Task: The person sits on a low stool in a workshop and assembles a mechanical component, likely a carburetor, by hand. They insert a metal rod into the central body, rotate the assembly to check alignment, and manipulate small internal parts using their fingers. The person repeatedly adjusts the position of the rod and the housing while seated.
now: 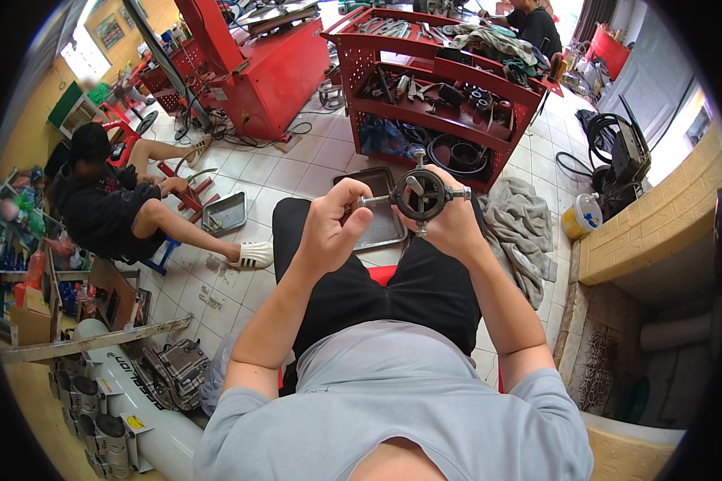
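The right hand point(449, 216) grips a round metal ring part point(419, 195) above the lap; the left hand point(333, 224) pinches its left bolt point(369, 200), probably turning it. Next needs steady support.

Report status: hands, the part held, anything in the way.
Left hand pinches the left bolt. Right hand holds the black ring part. Metal tray below, on the floor. Nothing blocks.
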